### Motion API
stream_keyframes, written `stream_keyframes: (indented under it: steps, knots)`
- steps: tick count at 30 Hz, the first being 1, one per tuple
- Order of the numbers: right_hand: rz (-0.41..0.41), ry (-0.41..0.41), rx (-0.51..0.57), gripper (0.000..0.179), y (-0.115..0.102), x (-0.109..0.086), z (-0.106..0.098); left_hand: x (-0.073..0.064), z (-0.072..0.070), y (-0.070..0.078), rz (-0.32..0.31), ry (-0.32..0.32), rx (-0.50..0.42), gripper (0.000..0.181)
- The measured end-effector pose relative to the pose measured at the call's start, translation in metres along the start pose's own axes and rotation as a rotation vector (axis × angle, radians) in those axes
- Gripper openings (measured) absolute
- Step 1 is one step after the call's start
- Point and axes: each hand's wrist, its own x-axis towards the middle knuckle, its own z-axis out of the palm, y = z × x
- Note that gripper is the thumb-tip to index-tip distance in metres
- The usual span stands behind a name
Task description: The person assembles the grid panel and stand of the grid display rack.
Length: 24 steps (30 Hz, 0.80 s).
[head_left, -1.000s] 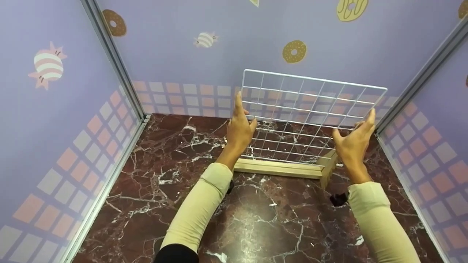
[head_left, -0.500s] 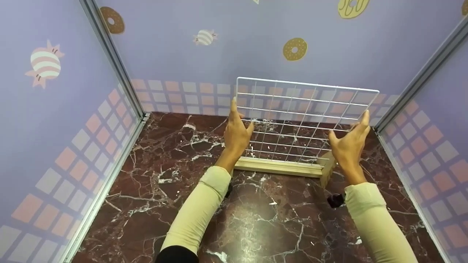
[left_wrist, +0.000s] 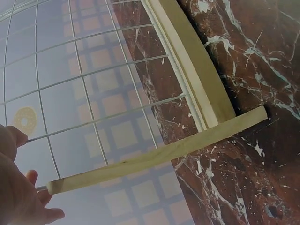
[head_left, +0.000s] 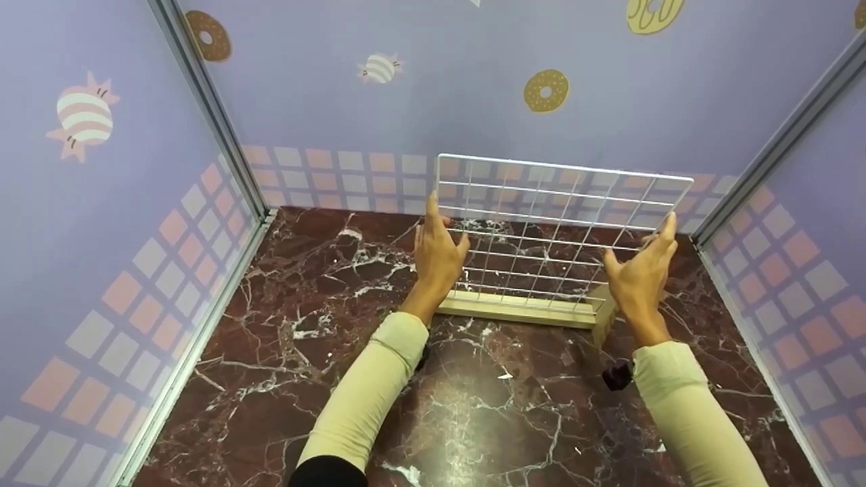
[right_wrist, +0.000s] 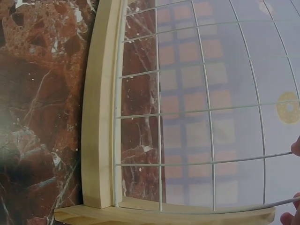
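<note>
A white wire grid panel [head_left: 541,218] leans away toward the back wall, its lower edge along the crossbar of a pale wooden stand [head_left: 517,310]. My left hand [head_left: 438,256] grips the panel's left side, thumb in front. On the opposite side, my right hand [head_left: 639,279] holds the other edge the same way. The left wrist view has the stand's end piece [left_wrist: 154,159] running beside the panel's side edge, with the left hand's fingers [left_wrist: 18,192] near its end. In the right wrist view, the bottom wire lies along the wooden bar [right_wrist: 96,103], and only fingertips [right_wrist: 294,218] show.
Dark red marbled floor [head_left: 270,379] lies under the stand. Purple patterned walls [head_left: 304,88] rise at the back and both sides, with grey metal strips [head_left: 210,108] at the corners. A dark wrist device [head_left: 617,375] hangs by the right cuff.
Both hands have lowered the grid panel and shifted it slightly left, so its top edge sits lower against the back wall. The wooden stand has stayed in place.
</note>
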Motion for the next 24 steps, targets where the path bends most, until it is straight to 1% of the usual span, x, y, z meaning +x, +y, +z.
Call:
stream_keyframes:
  steps: [5,10,18,24]
  knots:
    - [-0.015,0.002,0.002,0.109,0.002,-0.003,0.002,-0.004,0.003,-0.004,0.022,0.015,0.043,0.092]
    - [-0.029,0.0,0.002,0.108,0.003,-0.003,0.004,-0.005,0.006,-0.006,0.044,0.041,0.066,0.091]
    - [-0.044,0.015,0.026,0.106,0.007,-0.004,0.007,-0.005,0.009,-0.007,0.047,0.046,0.051,0.094]
    - [-0.051,0.016,0.039,0.107,0.012,-0.005,0.007,-0.004,0.01,-0.007,0.051,0.041,0.036,0.095]
